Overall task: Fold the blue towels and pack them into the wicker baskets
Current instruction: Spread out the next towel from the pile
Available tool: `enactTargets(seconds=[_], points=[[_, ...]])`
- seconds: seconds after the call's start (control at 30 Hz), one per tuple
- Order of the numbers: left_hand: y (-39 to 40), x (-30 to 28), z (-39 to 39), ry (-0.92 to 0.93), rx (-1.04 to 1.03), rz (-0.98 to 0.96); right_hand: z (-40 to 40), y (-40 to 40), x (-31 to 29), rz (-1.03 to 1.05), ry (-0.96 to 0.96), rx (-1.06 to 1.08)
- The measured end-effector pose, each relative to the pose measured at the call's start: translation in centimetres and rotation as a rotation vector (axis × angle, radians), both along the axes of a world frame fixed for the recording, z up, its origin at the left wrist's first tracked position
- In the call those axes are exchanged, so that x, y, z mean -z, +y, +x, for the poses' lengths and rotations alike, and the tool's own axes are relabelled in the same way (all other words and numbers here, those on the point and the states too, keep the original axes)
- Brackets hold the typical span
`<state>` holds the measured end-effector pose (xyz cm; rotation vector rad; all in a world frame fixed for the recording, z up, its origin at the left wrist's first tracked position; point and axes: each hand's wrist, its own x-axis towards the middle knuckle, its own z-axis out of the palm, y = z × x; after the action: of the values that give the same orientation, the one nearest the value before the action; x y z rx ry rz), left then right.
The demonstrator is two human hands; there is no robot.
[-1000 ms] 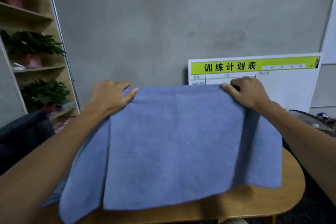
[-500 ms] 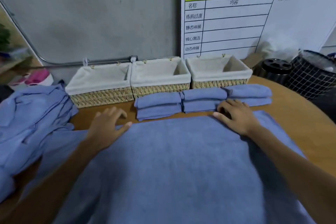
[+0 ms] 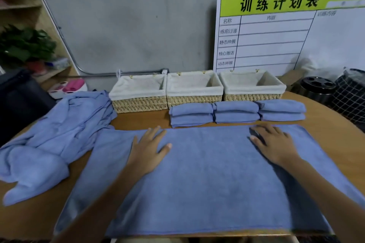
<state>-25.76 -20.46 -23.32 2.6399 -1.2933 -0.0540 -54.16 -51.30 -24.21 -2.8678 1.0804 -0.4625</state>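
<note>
Blue towel: spread on counter. Left hand, right hand: flat, fingers spread, pressing it. Step: smoothing. Next: grasp edge, fold over.

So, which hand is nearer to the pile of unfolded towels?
Left. The left hand lies flat on the spread towel, not far from the pile of unfolded towels at the table's left side. The right hand rests farther away, toward the towel's right end.

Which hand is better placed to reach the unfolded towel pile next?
Left. The left hand lies flat on the spread towel nearest the crumpled pile at the table's left; the right hand rests towards the opposite end.
</note>
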Motion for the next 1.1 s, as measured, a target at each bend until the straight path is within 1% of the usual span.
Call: enactTargets(seconds=[0.03,0.07,0.1,0.17,0.23,0.3,0.33,0.4,0.43,0.47,0.5,0.57,0.63,0.67,0.7,0.73,0.77,0.8,0.83,0.9,1.0,1.03,1.1], points=[[0.4,-0.2,0.5,-0.011,-0.045,-0.018,-0.3,0.0,0.1,0.017,0.006,0.006],[1.0,-0.2,1.1,-0.026,-0.094,0.012,-0.5,-0.1,0.0,0.041,0.007,0.019],[1.5,0.1,1.7,-0.028,-0.125,0.081,-0.6,-0.3,-0.2,0.067,0.013,0.033],[2.3,0.4,2.2,-0.002,-0.123,0.199,-0.7,0.0,-0.5,0.101,0.055,0.042],[2.9,0.4,2.4,0.004,-0.092,0.169,-0.7,0.2,-0.4,0.108,0.066,0.042],[3.7,0.2,2.7,-0.02,-0.116,0.065,-0.6,0.2,-0.6,0.12,0.054,0.038],[4.1,0.1,3.1,-0.026,-0.135,0.073,-0.6,0.2,-0.7,0.126,0.052,0.033],[4.8,-0.2,4.0,0.022,-0.128,0.188,-0.7,0.0,-0.6,0.143,0.059,0.033],[5.0,-0.3,4.3,0.052,-0.112,0.213,-0.7,0.0,-0.5,0.149,0.075,0.033],[5.3,-0.5,4.4,0.047,-0.102,0.185,-0.7,0.0,-0.5,0.156,0.082,0.03],[5.7,-0.5,4.3,0.005,-0.098,0.101,-0.8,0.0,-0.6,0.164,0.068,0.024],[6.7,-0.2,3.4,-0.07,-0.112,-0.086,-0.9,0.2,-1.0,0.14,-0.081,-0.018],[7.5,0.5,2.9,-0.031,-0.112,-0.071,-1.3,1.0,-1.4,0.058,-0.28,-0.048],[8.0,0.9,2.8,-0.001,-0.116,-0.072,-1.6,1.4,-1.5,0.025,-0.319,-0.059],[8.2,1.0,2.8,0.005,-0.107,-0.145,-1.9,2.0,-1.7,0.03,-0.292,-0.07],[8.3,0.8,2.6,-0.018,-0.088,-0.248,-2.1,2.4,-1.4,0.044,-0.223,-0.096],[8.5,0.8,2.6,-0.082,-0.063,-0.348,-2.3,2.7,-0.8,0.058,-0.148,-0.123],[8.6,0.7,2.3,-0.163,-0.047,-0.403,-2.4,2.5,0.0,0.07,-0.097,-0.139],[8.6,0.5,2.0,-0.206,-0.038,-0.415,-2.5,2.4,0.4,0.083,-0.067,-0.147],[8.6,-0.1,1.2,-0.192,-0.061,-0.378,-2.7,2.3,0.3,0.089,-0.08,-0.168],[9.3,-0.8,0.8,-0.099,-0.069,-0.311,-3.3,2.8,-0.2,-0.054,-0.281,-0.2],[9.7,-0.7,0.7,-0.093,-0.059,-0.27,-3.7,3.1,-0.3,-0.091,-0.301,-0.193],[10.8,0.1,0.2,-0.05,-0.052,-0.16,-4.6,3.6,-0.6,-0.078,-0.206,-0.202]])
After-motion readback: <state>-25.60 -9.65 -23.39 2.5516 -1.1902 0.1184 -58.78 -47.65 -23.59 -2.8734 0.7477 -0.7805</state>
